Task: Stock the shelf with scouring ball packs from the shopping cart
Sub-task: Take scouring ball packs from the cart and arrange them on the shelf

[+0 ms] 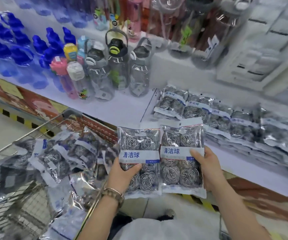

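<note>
- Left hand (122,172) grips left pack (139,144) at its lower left: thumb across the front, other fingers behind (hidden).
- Right hand (204,168) grips right pack (181,141) at its right edge: thumb on the white label band, other fingers behind.
- Both packs are upright, fronts to camera, side by side at 6 o'clock just below centre, held in the air in front of the shelf (115,108) edge. Inner edges meet; cannot tell if they overlap.
- Each pack is a clear bag of steel scouring balls with a white band in blue print across the middle.
- Cart (25,138) at 8 o'clock: wire basket holding cart packs (53,158) in a loose heap at all angles.
- Shelf row (217,116) at 3 o'clock: same packs laid flat and overlapped like shingles, running from centre to the right edge.
- Bare white shelf patch at centre, left of the row.
- Bottles (117,66) at 11–12 o'clock: clear ones with grey lids near centre, blue ones far left.
- Bracelet (113,193) on the left wrist.
</note>
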The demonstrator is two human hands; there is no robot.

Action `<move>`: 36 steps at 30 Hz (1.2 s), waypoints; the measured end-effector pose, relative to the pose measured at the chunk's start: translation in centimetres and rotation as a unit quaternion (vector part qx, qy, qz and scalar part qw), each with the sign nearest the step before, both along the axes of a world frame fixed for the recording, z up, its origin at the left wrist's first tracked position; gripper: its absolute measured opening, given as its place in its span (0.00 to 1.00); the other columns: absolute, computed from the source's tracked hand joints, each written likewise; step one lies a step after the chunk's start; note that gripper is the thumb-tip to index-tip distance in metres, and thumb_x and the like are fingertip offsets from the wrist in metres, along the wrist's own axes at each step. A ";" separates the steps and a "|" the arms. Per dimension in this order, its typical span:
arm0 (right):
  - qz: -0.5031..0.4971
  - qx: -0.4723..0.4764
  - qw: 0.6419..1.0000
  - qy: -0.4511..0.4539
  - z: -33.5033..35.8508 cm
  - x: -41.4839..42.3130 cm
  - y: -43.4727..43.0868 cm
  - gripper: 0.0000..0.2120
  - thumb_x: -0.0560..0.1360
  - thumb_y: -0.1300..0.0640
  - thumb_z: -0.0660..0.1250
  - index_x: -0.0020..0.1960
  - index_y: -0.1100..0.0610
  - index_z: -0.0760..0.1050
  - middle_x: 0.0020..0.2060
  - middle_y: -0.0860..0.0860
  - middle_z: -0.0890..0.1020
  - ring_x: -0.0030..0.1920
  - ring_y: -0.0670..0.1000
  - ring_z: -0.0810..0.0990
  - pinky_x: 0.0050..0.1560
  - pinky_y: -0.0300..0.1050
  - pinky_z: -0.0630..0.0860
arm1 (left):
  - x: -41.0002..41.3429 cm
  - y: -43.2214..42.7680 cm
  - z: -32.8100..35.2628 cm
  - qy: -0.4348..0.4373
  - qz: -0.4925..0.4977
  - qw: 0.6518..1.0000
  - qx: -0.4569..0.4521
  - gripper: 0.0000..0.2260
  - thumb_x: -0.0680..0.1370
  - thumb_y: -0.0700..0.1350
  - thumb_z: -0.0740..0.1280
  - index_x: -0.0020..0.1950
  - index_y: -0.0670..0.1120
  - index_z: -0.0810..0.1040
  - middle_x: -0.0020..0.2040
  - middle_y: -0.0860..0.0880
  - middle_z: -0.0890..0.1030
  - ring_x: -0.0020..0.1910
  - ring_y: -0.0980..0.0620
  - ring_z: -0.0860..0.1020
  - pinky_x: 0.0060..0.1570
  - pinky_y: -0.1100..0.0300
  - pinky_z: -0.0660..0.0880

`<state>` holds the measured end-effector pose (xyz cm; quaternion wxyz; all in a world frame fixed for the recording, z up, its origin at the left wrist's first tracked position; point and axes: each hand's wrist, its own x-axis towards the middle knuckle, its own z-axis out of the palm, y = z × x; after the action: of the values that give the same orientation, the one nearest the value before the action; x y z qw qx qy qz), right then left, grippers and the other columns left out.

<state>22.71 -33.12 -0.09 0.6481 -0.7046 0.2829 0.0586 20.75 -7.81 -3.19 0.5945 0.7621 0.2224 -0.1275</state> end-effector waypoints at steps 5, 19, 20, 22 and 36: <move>-0.048 0.006 0.999 0.002 0.1 -2.0 -9.0 0.08 0.74 0.58 0.69 0.52 0.59 0.76 0.46 0.59 0.84 0.48 0.62 0.82 0.54 0.63 0.77 | 0.9 -8.8 0.5 0.007 -0.055 0.998 0.016 0.25 0.68 0.46 0.75 0.62 0.47 0.72 0.54 0.50 0.76 0.52 0.53 0.73 0.51 0.60 0.67; -0.102 -0.062 0.993 -0.019 0.7 -2.6 -25.4 0.03 0.76 0.59 0.67 0.48 0.58 0.75 0.40 0.52 0.80 0.39 0.48 0.77 0.33 0.31 0.71 | 5.1 -26.2 1.2 0.013 -0.140 0.989 0.042 0.18 0.69 0.46 0.75 0.53 0.50 0.70 0.43 0.58 0.74 0.43 0.59 0.72 0.42 0.63 0.67; -0.104 -0.068 0.992 -0.023 0.8 -2.1 -25.8 0.02 0.76 0.59 0.67 0.47 0.57 0.75 0.40 0.51 0.80 0.39 0.48 0.76 0.33 0.31 0.71 | 5.8 -26.7 1.3 0.012 -0.145 0.988 0.050 0.18 0.69 0.47 0.75 0.53 0.50 0.70 0.43 0.58 0.74 0.42 0.59 0.72 0.41 0.62 0.68; -0.107 -0.079 0.991 -0.029 0.9 -1.0 -26.6 0.03 0.76 0.59 0.67 0.47 0.57 0.74 0.39 0.51 0.79 0.38 0.47 0.76 0.30 0.28 0.69 | 7.6 -27.6 1.5 0.008 -0.157 0.985 0.067 0.18 0.68 0.48 0.75 0.53 0.49 0.72 0.44 0.57 0.75 0.44 0.55 0.74 0.43 0.60 0.69; -0.135 -0.208 0.969 -0.011 0.0 13.3 -30.0 0.10 0.76 0.53 0.67 0.53 0.57 0.72 0.39 0.49 0.79 0.40 0.50 0.77 0.35 0.42 0.68 | 23.4 -33.0 1.4 0.004 -0.218 0.971 0.099 0.25 0.70 0.51 0.73 0.64 0.47 0.69 0.51 0.51 0.76 0.48 0.50 0.75 0.45 0.57 0.73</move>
<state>35.97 -63.09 -0.07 0.4919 -0.7802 0.3741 -0.0972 44.18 -40.81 -1.79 0.4734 0.8467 0.0643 -0.2343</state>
